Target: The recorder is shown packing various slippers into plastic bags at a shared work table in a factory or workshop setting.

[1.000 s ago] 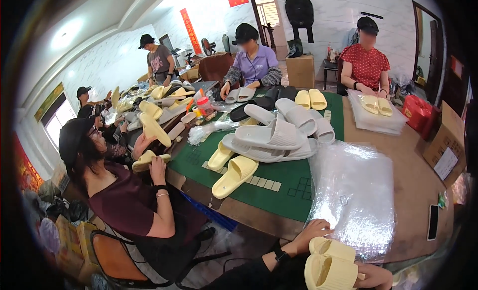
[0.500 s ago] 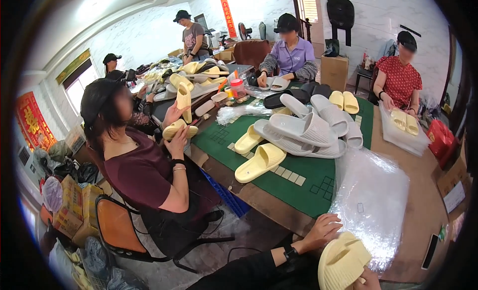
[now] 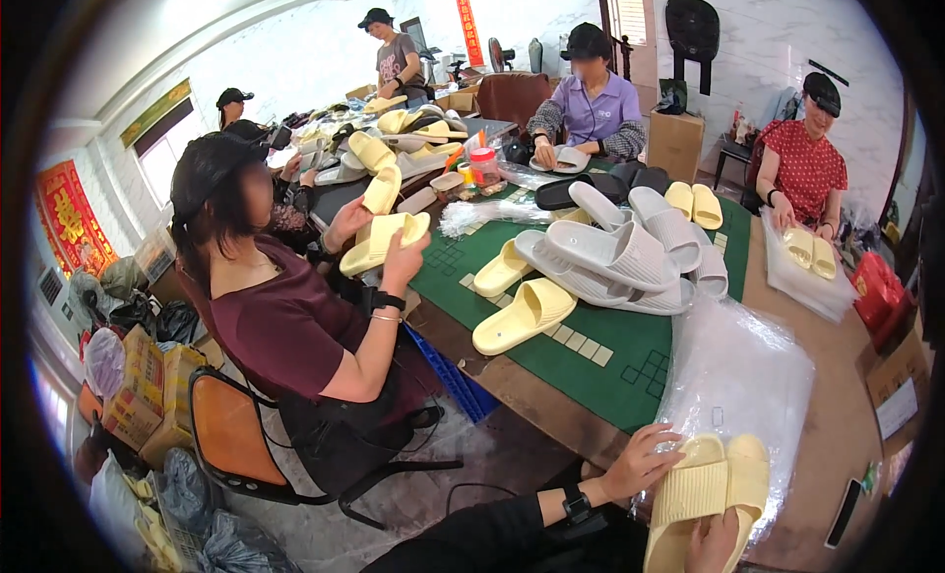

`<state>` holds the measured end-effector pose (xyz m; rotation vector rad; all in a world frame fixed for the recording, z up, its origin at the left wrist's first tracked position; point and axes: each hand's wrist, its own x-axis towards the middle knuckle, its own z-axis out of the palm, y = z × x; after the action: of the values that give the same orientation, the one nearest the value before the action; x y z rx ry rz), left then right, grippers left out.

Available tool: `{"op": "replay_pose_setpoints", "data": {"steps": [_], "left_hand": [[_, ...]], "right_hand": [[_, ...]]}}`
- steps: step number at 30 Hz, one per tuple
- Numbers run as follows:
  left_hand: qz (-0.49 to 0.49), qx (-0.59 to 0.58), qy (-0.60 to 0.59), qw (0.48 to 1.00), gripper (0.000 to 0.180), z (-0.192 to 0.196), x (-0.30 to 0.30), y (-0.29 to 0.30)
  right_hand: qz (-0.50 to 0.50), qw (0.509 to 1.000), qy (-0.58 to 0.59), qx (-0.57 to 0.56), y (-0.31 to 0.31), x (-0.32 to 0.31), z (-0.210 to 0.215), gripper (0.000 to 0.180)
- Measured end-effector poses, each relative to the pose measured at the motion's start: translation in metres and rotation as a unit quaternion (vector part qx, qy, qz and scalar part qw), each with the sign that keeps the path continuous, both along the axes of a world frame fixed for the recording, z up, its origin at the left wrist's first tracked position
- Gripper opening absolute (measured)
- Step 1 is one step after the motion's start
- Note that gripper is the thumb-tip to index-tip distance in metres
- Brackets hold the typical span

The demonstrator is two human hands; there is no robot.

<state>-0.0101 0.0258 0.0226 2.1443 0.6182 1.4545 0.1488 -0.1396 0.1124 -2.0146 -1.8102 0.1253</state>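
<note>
A pair of yellow slippers (image 3: 692,489), held side by side, is in my right hand (image 3: 713,545) at the lower right. Its fingers are wrapped round them near the straps, and the toes point away from me onto a stack of clear plastic bags (image 3: 753,376). My left hand (image 3: 642,462) reaches in from the lower edge with fingers bent at the near left corner of the bags, close beside the slipper toes. It seems to pinch the edge of the top bag; the fingertips are partly hard to make out.
Grey slippers (image 3: 620,253) lie piled on the green mat (image 3: 551,366), with loose yellow slippers (image 3: 522,317) beside them. A phone (image 3: 844,514) lies at the right edge. A co-worker at left holds yellow slippers (image 3: 384,240); another at right handles a bagged pair (image 3: 809,253).
My right hand has turned the yellow slippers and brought them up to the bags, so both now show side by side. My left hand has hardly moved. The left co-worker has raised a slipper.
</note>
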Motion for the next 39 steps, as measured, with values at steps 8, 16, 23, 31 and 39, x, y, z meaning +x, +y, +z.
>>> {"op": "replay_pose_setpoints", "data": {"steps": [8, 16, 23, 31, 39], "left_hand": [[-0.169, -0.023, -0.002, 0.985, 0.022, 0.028, 0.015, -0.019], [-0.144, -0.269, -0.195, 0.932, 0.061, 0.001, 0.032, -0.025], [-0.252, -0.526, -0.165, 0.795, 0.066, -0.016, 0.024, -0.015], [-0.204, -0.476, -0.112, 0.848, 0.046, -0.054, 0.035, -0.01], [-0.284, -0.45, -0.126, 0.837, 0.053, -0.04, 0.032, -0.012]], "right_hand": [[-0.086, 0.996, 0.001, 0.014, 0.011, 0.001, -0.025, 0.034], [-0.153, 0.986, 0.046, -0.04, 0.036, -0.002, -0.044, 0.048], [-0.205, 0.978, 0.031, -0.021, 0.071, -0.004, -0.054, 0.037], [-0.249, 0.966, -0.056, 0.05, 0.126, 0.025, -0.08, 0.049], [-0.301, 0.945, -0.015, 0.125, 0.151, 0.036, -0.056, 0.048]]}}
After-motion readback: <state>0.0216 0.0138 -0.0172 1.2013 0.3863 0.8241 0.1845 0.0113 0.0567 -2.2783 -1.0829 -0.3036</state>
